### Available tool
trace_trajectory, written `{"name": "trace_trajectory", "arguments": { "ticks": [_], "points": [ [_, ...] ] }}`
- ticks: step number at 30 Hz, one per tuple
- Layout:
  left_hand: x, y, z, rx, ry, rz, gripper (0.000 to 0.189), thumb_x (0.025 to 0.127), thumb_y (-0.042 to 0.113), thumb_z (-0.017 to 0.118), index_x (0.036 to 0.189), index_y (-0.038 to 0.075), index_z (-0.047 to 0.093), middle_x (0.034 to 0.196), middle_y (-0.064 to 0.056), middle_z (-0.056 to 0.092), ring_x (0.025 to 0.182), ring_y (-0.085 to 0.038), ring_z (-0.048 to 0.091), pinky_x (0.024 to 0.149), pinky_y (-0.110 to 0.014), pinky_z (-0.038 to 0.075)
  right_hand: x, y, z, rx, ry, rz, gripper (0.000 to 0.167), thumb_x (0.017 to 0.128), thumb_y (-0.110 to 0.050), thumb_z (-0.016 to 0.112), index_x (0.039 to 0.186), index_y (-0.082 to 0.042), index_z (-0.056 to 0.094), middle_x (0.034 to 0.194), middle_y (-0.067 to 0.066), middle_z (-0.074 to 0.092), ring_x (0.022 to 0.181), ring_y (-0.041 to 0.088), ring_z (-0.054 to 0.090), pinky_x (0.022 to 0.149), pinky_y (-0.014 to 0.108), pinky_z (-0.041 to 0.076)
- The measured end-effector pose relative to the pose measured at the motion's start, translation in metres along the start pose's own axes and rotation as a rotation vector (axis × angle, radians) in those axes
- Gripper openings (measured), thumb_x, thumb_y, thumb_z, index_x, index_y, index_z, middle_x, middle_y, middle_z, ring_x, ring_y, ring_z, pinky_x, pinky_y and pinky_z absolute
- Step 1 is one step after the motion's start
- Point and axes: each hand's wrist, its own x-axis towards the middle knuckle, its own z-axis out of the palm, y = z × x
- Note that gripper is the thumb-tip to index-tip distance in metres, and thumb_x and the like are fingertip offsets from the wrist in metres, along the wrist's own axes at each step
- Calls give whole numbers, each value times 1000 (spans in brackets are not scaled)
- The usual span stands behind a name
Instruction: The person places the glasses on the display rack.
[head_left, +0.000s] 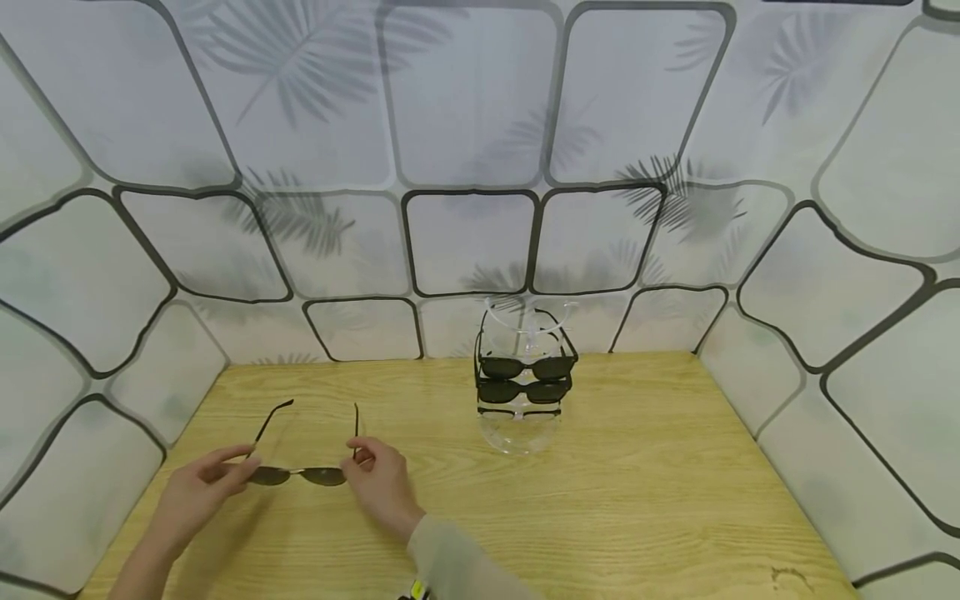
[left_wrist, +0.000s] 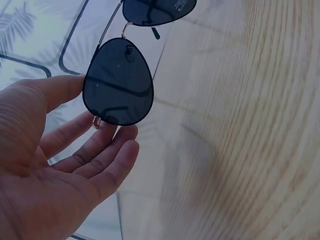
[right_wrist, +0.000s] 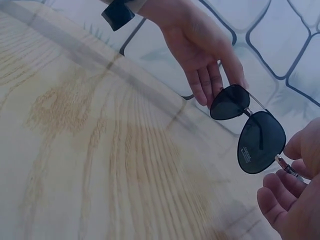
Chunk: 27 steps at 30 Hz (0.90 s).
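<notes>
A pair of dark aviator sunglasses (head_left: 324,477) with a thin metal frame is held between both hands above the left part of the table. My left hand (head_left: 197,492) pinches the hinge end on the left, thumb at the lens edge, as the left wrist view shows close up. At the other hinge my right hand (head_left: 384,483) pinches the frame between thumb and fingers. Both temple arms are unfolded and point toward the back wall. In the right wrist view, small pale print marks the nearer lens (right_wrist: 261,142).
A clear display stand (head_left: 517,437) at the back middle carries two dark sunglasses (head_left: 525,390) and, lower down, half-rim glasses (head_left: 519,412). Patterned cloth walls (head_left: 472,242) enclose the wooden table (head_left: 637,483) at the back and sides. A small black-and-yellow object (head_left: 417,591) shows at the front edge.
</notes>
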Motion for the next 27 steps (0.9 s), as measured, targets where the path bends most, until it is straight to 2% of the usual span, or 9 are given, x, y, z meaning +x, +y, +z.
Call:
{"name": "trace_trajectory", "arguments": {
  "ticks": [6,9,17,22,27],
  "points": [
    [-1,10,2,22,-22,-16,66,105,44,65,149,-3,54,113,-15,79,86,-8,75,76,-24,59,2,0,-9,0,-6,8,27,96,-11,71,122,-3,75,89,-8,65,74,-4,56,67,17,50],
    [-3,13,4,3,-20,1,64,106,41,65,148,-5,55,111,-14,80,86,-8,75,77,-25,60,3,-1,-12,2,-3,11,28,97,-11,70,123,-3,75,89,-9,65,74,-4,56,67,17,49],
    [-8,20,11,-25,-4,39,59,105,37,67,144,-6,58,108,-10,80,85,-12,77,79,-26,62,5,-2,-22,-24,19,-34,27,96,-9,69,121,-3,75,90,-4,68,73,-4,57,64,17,50],
    [-10,28,14,-15,24,55,58,105,39,67,143,-4,61,104,-5,81,83,-10,76,77,-26,61,5,-5,-29,-17,21,-13,26,97,-11,69,122,-8,76,92,-5,68,73,-3,58,64,17,50],
    [-10,36,16,2,33,60,56,105,39,67,143,-2,62,107,-8,81,83,-8,76,76,-25,60,4,-8,-36,-16,32,0,26,98,-11,68,123,-11,76,95,-5,69,75,-2,59,65,18,50]
  ]
}}
